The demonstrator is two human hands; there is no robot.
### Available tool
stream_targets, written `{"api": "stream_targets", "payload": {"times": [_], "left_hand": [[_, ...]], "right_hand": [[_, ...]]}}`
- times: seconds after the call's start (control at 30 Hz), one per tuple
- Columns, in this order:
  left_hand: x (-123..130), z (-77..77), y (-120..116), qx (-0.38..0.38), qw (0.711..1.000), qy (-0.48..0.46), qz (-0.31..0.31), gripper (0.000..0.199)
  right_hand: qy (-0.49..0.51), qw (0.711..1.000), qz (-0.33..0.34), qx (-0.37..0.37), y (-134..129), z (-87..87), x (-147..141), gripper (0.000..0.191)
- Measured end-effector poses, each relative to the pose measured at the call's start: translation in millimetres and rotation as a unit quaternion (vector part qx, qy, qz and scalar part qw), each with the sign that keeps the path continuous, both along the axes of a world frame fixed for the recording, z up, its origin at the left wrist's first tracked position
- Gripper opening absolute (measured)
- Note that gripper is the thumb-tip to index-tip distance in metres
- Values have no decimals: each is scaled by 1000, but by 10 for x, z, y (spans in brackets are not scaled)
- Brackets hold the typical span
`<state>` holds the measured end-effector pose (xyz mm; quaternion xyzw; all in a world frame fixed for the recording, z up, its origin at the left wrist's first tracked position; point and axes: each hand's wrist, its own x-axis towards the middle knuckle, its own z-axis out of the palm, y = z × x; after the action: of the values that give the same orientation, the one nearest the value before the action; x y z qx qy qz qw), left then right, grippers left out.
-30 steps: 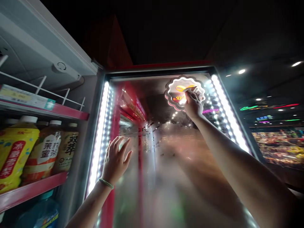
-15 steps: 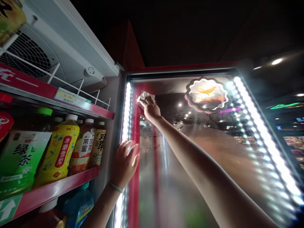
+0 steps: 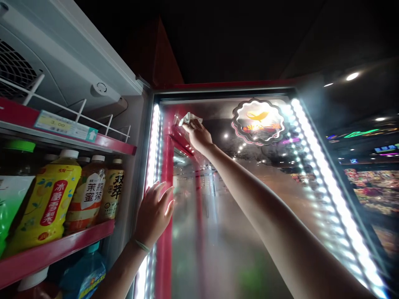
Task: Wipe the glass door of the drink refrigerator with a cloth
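Note:
My right hand (image 3: 198, 135) is stretched up to the top left part of the glass door (image 3: 224, 232), its fingers pressing a crumpled white cloth (image 3: 188, 119) against the pane. Fog covers much of the glass below and to the right of it. Lower down, my left hand (image 3: 154, 214) is raised at the door's hinge-side edge, beside the strip of lights (image 3: 153, 145). Its fingers are apart and hold nothing; whether they touch the frame I cannot tell. A thin band circles the left wrist.
On the left, the fridge shelf (image 3: 59, 249) carries several drink bottles, among them a yellow bottle (image 3: 46, 199). A wire rack (image 3: 79, 112) sits above it. A glowing round sign (image 3: 258, 121) shows on the door, and a bright light strip (image 3: 336, 187) runs down its far side.
The view has shifted, so the shelf and door sit further left. My right hand stays near the glass's top left corner with the cloth; my left hand remains beside the door edge.

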<state>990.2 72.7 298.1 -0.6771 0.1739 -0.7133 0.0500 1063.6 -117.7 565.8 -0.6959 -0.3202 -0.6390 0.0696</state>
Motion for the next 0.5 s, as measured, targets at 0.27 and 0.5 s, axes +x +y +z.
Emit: {"api": "stream_targets", "payload": {"times": [0.27, 0.5], "left_hand": [[131, -17, -425, -25, 999, 3, -20, 52], [262, -51, -903, -18, 999, 2, -26, 60]], "right_hand": [[-54, 992, -38, 104, -1790, 201, 200, 57], [-47, 978, -37, 200, -3243, -74, 289, 57]]}}
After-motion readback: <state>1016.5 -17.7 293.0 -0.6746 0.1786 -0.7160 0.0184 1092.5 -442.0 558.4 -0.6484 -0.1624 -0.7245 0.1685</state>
